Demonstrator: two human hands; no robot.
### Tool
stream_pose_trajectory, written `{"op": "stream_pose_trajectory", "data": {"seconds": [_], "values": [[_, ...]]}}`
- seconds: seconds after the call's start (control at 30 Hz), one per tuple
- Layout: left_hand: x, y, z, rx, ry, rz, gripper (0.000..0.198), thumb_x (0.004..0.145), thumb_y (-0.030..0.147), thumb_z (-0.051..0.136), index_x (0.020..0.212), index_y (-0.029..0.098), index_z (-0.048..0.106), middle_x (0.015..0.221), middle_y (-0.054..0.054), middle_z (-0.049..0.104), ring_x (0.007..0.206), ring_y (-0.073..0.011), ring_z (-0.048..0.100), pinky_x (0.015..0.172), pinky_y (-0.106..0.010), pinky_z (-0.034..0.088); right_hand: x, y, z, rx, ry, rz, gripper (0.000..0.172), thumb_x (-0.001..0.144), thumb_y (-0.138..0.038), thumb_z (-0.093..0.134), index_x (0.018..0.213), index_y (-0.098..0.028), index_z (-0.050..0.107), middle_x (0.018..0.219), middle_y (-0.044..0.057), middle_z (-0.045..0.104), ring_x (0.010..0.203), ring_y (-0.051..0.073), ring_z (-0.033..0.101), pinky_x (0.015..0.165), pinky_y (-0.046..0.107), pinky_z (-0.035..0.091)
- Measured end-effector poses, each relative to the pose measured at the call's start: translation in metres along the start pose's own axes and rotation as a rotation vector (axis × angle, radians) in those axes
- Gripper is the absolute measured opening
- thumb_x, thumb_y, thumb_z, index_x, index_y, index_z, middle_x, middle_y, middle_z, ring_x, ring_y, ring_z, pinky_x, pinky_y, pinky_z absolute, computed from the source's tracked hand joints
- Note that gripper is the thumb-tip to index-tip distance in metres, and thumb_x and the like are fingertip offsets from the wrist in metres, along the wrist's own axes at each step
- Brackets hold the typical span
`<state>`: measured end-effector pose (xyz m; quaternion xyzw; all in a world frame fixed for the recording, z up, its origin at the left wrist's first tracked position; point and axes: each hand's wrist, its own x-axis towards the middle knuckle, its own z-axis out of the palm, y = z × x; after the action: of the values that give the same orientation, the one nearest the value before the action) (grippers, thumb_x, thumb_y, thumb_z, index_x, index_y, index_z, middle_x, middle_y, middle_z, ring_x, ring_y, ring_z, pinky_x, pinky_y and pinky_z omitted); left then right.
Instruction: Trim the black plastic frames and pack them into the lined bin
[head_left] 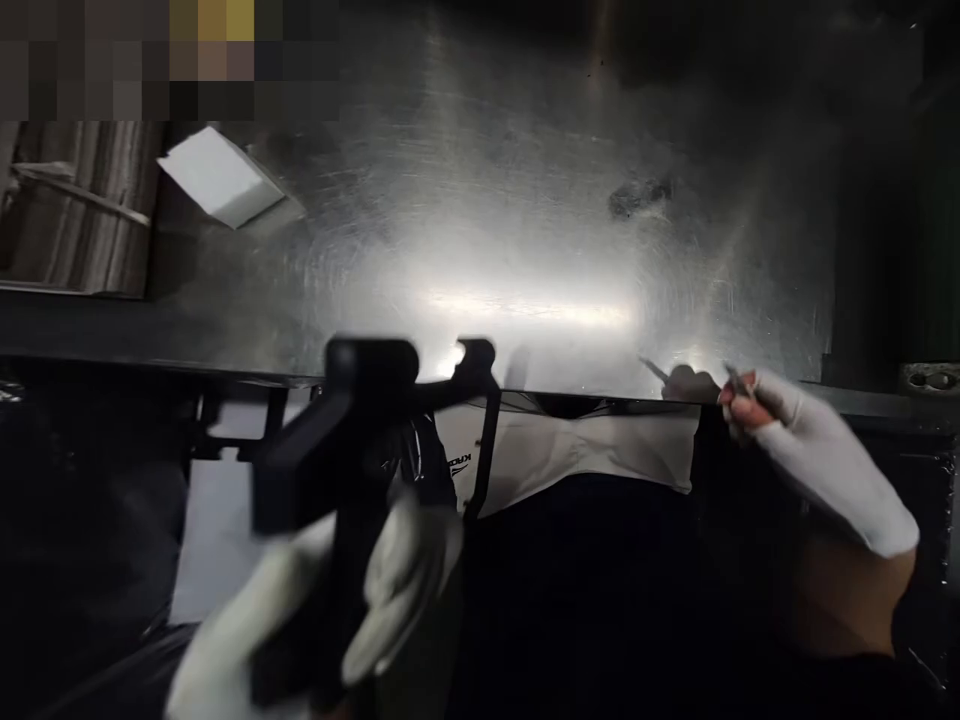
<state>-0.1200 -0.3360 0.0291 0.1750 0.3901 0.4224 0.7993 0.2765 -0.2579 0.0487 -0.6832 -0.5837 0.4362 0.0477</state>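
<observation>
My left hand [405, 570], in a white glove and blurred, is closed around a black bracket-like part [367, 400]. The part has a blocky end on the left, a small hook at the top and a thin leg hanging down on the right. Near the table's front edge, my right hand [780, 410] wears a white glove with bare fingertips. It pinches a small, thin pointed tool [735, 378], whose exact kind I cannot make out. The two hands are well apart, and the tool does not touch the black part.
A scratched metal table [525, 200] reflects a bright light. At its left lie a white box-like piece [221, 180] and a strapped stack of flat brown sheets [82, 220]. A dark smudge [637, 197] marks the surface. White material [585, 440] shows below the front edge.
</observation>
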Motion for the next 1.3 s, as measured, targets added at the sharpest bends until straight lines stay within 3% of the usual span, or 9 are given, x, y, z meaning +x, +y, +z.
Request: {"op": "stream_pose_trajectory", "data": {"seconds": [0.07,0.13,0.3,0.43,0.63,0.83,0.97,1.13,1.3], "values": [[0.04,0.02,0.02,0.056,-0.037,0.014,0.046,0.101,0.06,0.059,0.077,0.022,0.069,0.039,0.002,0.042,0.035,-0.0158,0.044,0.038,-0.025,0.04,0.023,-0.023,0.004,-0.082,0.18,-0.091,0.041,0.112,-0.061,0.05,0.117,-0.025,0.069,0.093,0.006,0.074,0.075,0.021,0.069,0.071,0.034,0.059],[0.081,0.033,0.039,0.178,-0.066,0.055,0.045,0.107,0.05,0.055,0.076,0.019,0.066,0.04,0.003,0.042,0.035,-0.0122,0.043,0.043,-0.024,0.042,0.045,-0.05,0.02,-0.198,0.227,-0.229,0.038,0.116,-0.051,0.045,0.122,-0.022,0.067,0.105,0.008,0.074,0.081,0.021,0.07,0.072,0.033,0.058],[0.133,0.042,0.066,0.232,-0.101,0.024,0.049,0.112,0.047,0.045,0.077,0.018,0.063,0.04,0.005,0.04,0.032,-0.0102,0.037,0.041,-0.023,0.038,0.069,-0.091,0.069,-0.592,0.002,-0.453,0.042,0.12,-0.034,0.028,0.132,-0.013,0.064,0.12,0.012,0.068,0.079,0.018,0.065,0.062,0.029,0.051],[0.133,0.041,0.072,0.269,-0.052,-0.002,0.048,0.107,0.054,0.053,0.077,0.018,0.065,0.041,0.003,0.043,0.033,-0.011,0.039,0.038,-0.022,0.036,0.064,-0.089,0.088,-0.78,-0.021,-0.496,0.053,0.12,-0.034,0.016,0.143,-0.015,0.06,0.112,0.011,0.07,0.071,0.018,0.062,0.056,0.03,0.041],[0.13,0.038,0.077,0.293,-0.003,0.005,0.044,0.104,0.052,0.058,0.077,0.018,0.066,0.04,0.003,0.042,0.034,-0.0116,0.04,0.04,-0.023,0.034,0.065,-0.085,0.083,-0.736,0.018,-0.463,0.065,0.119,-0.033,0.004,0.132,-0.015,0.065,0.096,0.01,0.07,0.067,0.016,0.064,0.056,0.028,0.039],[0.128,0.035,0.085,0.297,0.057,-0.012,0.046,0.106,0.052,0.055,0.076,0.019,0.066,0.041,0.003,0.04,0.036,-0.0115,0.037,0.039,-0.023,0.027,0.076,-0.09,0.072,-0.69,-0.023,-0.456,0.048,0.12,-0.028,0.02,0.138,-0.015,0.062,0.101,0.008,0.07,0.065,0.014,0.064,0.054,0.026,0.04],[0.128,0.034,0.09,0.336,0.079,0.007,0.046,0.105,0.052,0.056,0.075,0.019,0.066,0.041,0.003,0.041,0.036,-0.0115,0.038,0.04,-0.024,0.03,0.081,-0.091,0.06,-0.595,-0.026,-0.304,0.035,0.12,-0.025,0.033,0.136,-0.015,0.062,0.103,0.006,0.068,0.064,0.012,0.062,0.054,0.024,0.043],[0.13,0.036,0.084,0.266,0.036,0.008,0.045,0.105,0.051,0.057,0.074,0.019,0.062,0.039,0.005,0.04,0.033,-0.0103,0.038,0.042,-0.024,0.032,0.085,-0.084,0.05,-0.577,0.098,-0.206,0.04,0.121,-0.031,0.031,0.132,-0.014,0.065,0.109,0.009,0.069,0.071,0.014,0.063,0.06,0.026,0.049],[0.127,0.037,0.072,0.042,-0.139,0.095,0.058,0.103,0.05,0.064,0.061,0.023,0.035,0.028,0.011,0.022,0.02,-0.0081,0.026,0.043,-0.025,0.038,0.086,-0.083,0.045,-0.536,0.231,-0.235,0.039,0.118,-0.028,0.038,0.127,-0.01,0.071,0.111,0.013,0.071,0.089,0.024,0.068,0.08,0.038,0.056]]}}
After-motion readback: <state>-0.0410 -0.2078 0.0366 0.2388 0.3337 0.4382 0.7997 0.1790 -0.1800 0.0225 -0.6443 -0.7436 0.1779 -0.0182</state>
